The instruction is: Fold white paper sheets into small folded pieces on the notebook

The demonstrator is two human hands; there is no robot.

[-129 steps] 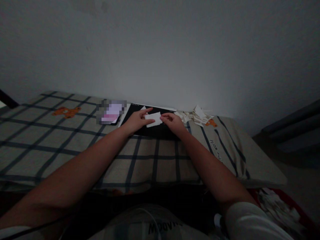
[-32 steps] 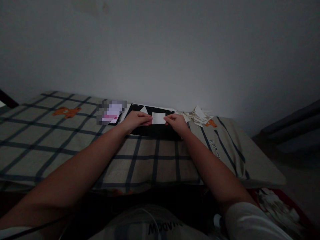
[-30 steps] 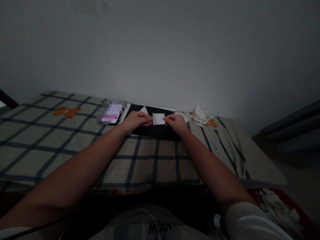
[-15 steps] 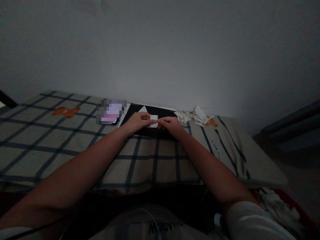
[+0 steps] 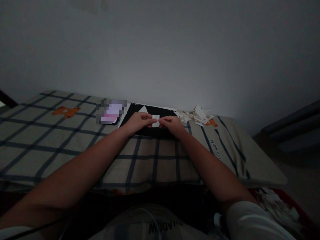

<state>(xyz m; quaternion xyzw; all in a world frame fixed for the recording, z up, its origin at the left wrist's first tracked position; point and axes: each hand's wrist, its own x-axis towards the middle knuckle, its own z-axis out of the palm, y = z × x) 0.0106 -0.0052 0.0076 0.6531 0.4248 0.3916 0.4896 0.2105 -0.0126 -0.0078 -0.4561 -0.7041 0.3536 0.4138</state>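
Note:
A small white piece of paper [image 5: 156, 120] is held up over a black sheet or pad [image 5: 160, 132]. My left hand [image 5: 140, 122] pinches its left edge between thumb and fingers. From the other side, my right hand [image 5: 173, 124] is closed with its fingertips on the right edge. Just behind my left hand, a white paper triangle [image 5: 143, 109] lies on the black surface. To the right is a heap of folded white paper pieces [image 5: 198, 116]. Whether the held paper has several layers cannot be made out.
A plaid cloth [image 5: 75, 140] with bear prints covers the table, which stands against a grey wall [image 5: 160, 53]. Left of the black pad lies a pixelated phone-like object [image 5: 112, 111]. A red container [image 5: 292, 200] with whitish scraps sits low at the right.
The piece of paper has shifted slightly right and now looks squarer to the view. Both hands keep their pinch on it, the left one barely moved.

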